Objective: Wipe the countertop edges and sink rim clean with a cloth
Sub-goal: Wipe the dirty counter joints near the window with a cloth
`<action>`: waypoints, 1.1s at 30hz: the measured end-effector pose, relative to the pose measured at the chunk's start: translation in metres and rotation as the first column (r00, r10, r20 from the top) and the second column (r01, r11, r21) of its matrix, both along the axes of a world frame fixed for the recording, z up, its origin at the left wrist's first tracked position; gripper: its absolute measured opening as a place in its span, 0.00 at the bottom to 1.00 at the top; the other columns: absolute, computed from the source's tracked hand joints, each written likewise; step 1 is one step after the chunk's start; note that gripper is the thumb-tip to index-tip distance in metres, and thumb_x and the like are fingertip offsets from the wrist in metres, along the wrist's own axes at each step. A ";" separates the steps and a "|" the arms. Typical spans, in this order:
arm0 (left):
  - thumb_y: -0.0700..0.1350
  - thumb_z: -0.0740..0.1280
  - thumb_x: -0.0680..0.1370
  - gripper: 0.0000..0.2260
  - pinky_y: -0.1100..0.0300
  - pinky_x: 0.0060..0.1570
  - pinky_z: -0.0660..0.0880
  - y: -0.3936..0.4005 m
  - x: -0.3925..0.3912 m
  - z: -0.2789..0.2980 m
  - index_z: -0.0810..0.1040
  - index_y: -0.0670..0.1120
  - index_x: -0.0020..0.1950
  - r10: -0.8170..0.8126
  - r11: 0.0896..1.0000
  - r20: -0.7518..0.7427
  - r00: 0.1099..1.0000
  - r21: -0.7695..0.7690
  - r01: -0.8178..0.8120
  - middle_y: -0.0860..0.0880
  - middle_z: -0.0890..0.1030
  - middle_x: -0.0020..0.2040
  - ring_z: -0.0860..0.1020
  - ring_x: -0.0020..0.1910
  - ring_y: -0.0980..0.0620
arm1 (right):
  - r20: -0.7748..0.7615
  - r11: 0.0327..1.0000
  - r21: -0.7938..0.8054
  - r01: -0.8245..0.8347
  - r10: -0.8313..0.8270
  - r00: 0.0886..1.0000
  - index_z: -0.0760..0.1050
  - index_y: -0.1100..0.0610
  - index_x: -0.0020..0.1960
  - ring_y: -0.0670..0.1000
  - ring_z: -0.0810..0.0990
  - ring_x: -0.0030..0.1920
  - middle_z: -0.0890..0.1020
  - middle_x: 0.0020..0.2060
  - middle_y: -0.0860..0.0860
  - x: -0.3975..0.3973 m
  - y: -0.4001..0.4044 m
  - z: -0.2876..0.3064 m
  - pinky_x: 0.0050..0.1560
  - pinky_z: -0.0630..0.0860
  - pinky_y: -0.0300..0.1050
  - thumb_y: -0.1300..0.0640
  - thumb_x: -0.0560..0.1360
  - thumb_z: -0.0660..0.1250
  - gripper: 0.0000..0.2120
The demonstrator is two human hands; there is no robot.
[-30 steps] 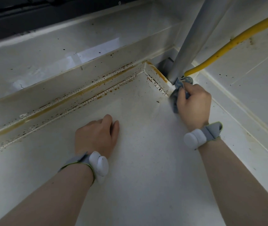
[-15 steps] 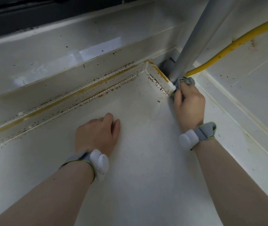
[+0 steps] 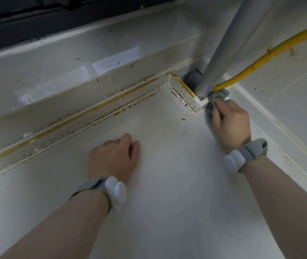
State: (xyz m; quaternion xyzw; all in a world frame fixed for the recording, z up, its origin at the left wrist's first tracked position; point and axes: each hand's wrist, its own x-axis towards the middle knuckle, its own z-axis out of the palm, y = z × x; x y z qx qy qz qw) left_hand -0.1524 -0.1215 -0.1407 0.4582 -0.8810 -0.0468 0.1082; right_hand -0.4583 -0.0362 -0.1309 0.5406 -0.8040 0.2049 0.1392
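The crumpled blue-grey cloth [image 3: 219,95] is bunched up at the end of the raised, stained white trim strip [image 3: 183,94], pressed right where that strip stops beside the foot of the slanted grey metal pipe [image 3: 229,47]. The right hand [image 3: 230,122] has it in a tight grip, fingers curled around the wad and pushing it against the strip's cut end; part of the cloth pokes out above the knuckles and touches the yellow rubber hose [image 3: 272,53], which runs down from the upper right to the pipe's base.

The left hand [image 3: 114,157] rests palm down on the white speckled bench [image 3: 167,212], fingers straight and together, holding nothing, well apart from the cloth. Each wrist wears a grey strap with a white pod-shaped tracker, one on the left [image 3: 116,192] and one on the right [image 3: 234,160].

A long, rust-brown line of grime with dark specks [image 3: 85,113] runs along the back trim ledge from the left edge toward the corner. Behind it, a white tiled wall [image 3: 55,68] rises to a dark window frame [image 3: 37,19].
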 end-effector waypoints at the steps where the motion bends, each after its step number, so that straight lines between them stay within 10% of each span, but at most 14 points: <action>1: 0.57 0.57 0.80 0.15 0.62 0.26 0.64 0.000 0.000 0.000 0.65 0.51 0.37 0.001 1.000 -0.004 1.000 -0.003 -0.001 0.55 0.63 0.24 0.64 0.24 0.51 | 0.014 0.998 -0.003 0.056 -0.056 0.998 0.75 0.59 0.46 0.54 0.68 0.33 0.72 0.34 0.55 -0.007 -0.005 0.003 0.35 0.61 0.44 0.60 0.77 0.58 0.07; 6: 0.58 0.56 0.80 0.16 0.62 0.27 0.66 0.000 0.001 0.000 0.65 0.51 0.37 0.001 1.000 -0.001 1.000 0.009 -0.001 0.54 0.66 0.25 0.66 0.24 0.51 | 0.278 0.929 -0.147 0.340 -0.292 0.915 0.75 0.60 0.41 0.53 0.66 0.32 0.72 0.31 0.54 0.007 -0.028 0.005 0.34 0.60 0.45 0.60 0.74 0.58 0.08; 13: 0.57 0.56 0.80 0.15 0.60 0.27 0.69 0.001 0.000 -0.001 0.65 0.51 0.37 0.007 1.000 -0.007 1.000 0.024 -0.007 0.54 0.67 0.25 0.67 0.25 0.50 | 0.341 0.994 -0.110 -0.023 0.059 0.938 0.79 0.58 0.54 0.47 0.72 0.40 0.78 0.39 0.51 0.052 0.009 0.005 0.41 0.67 0.37 0.61 0.79 0.61 0.09; 14: 0.58 0.55 0.80 0.16 0.60 0.27 0.70 0.001 0.000 -0.001 0.65 0.50 0.38 0.011 1.000 -0.003 1.000 0.028 -0.011 0.54 0.66 0.25 0.67 0.25 0.50 | 0.520 0.980 -0.178 0.087 0.019 0.854 0.79 0.58 0.53 0.47 0.75 0.40 0.79 0.39 0.51 0.047 0.011 0.009 0.42 0.70 0.38 0.62 0.79 0.60 0.09; 16: 0.58 0.55 0.81 0.16 0.59 0.27 0.70 0.001 0.000 0.000 0.65 0.51 0.38 0.013 0.999 0.002 1.000 0.029 -0.013 0.54 0.66 0.25 0.67 0.25 0.51 | 0.931 0.855 -0.262 0.448 0.103 0.350 0.75 0.58 0.54 0.51 0.80 0.38 0.81 0.40 0.53 0.039 0.010 0.024 0.38 0.75 0.44 0.65 0.78 0.57 0.10; 18: 0.58 0.55 0.81 0.16 0.59 0.27 0.70 0.000 0.000 0.000 0.65 0.51 0.38 0.005 1.000 -0.002 1.000 0.028 -0.005 0.54 0.66 0.25 0.66 0.25 0.51 | 0.956 0.771 -0.136 0.623 0.266 -0.121 0.69 0.58 0.57 0.57 0.82 0.37 0.81 0.45 0.58 0.033 0.012 0.034 0.34 0.76 0.46 0.66 0.75 0.54 0.13; 19: 0.58 0.55 0.81 0.16 0.60 0.26 0.69 0.000 0.001 0.000 0.65 0.51 0.38 0.002 1.000 -0.002 1.000 0.027 -0.002 0.54 0.66 0.25 0.66 0.24 0.52 | 0.957 0.783 -0.060 0.620 0.221 -0.186 0.69 0.60 0.58 0.59 0.82 0.37 0.81 0.48 0.61 0.030 0.014 0.036 0.34 0.76 0.46 0.67 0.74 0.53 0.15; 21: 0.58 0.56 0.81 0.15 0.61 0.26 0.67 0.000 0.001 -0.001 0.65 0.51 0.37 0.002 1.000 -0.007 1.000 0.018 -0.002 0.54 0.65 0.25 0.65 0.24 0.52 | 0.997 0.836 0.074 0.543 -0.049 -0.060 0.69 0.65 0.59 0.59 0.81 0.34 0.80 0.47 0.66 0.026 0.017 0.036 0.34 0.74 0.48 0.68 0.70 0.53 0.18; 25: 0.57 0.56 0.81 0.15 0.61 0.26 0.67 0.000 0.001 -0.002 0.66 0.51 0.37 -0.006 1.000 -0.006 1.000 0.010 0.006 0.54 0.65 0.25 0.65 0.24 0.51 | 0.566 0.792 0.249 0.558 -0.586 0.579 0.71 0.58 0.49 0.60 0.77 0.42 0.78 0.43 0.57 0.027 0.024 0.037 0.41 0.71 0.49 0.50 0.71 0.59 0.13; 29: 0.57 0.57 0.80 0.16 0.62 0.26 0.65 0.000 0.001 -0.001 0.66 0.51 0.37 -0.004 1.000 -0.008 1.000 0.006 0.004 0.54 0.66 0.25 0.65 0.24 0.51 | 0.287 0.777 0.199 0.597 -0.629 0.722 0.69 0.55 0.52 0.60 0.76 0.48 0.76 0.48 0.54 0.029 0.012 0.032 0.46 0.75 0.53 0.36 0.68 0.62 0.24; 33: 0.58 0.56 0.80 0.16 0.62 0.26 0.66 0.000 0.000 -0.001 0.65 0.51 0.37 -0.002 1.000 -0.005 1.000 0.009 0.002 0.54 0.67 0.25 0.66 0.24 0.51 | 0.128 0.891 0.233 0.390 -0.426 0.896 0.71 0.56 0.55 0.61 0.77 0.44 0.79 0.45 0.56 0.026 0.004 0.014 0.39 0.73 0.48 0.50 0.73 0.64 0.14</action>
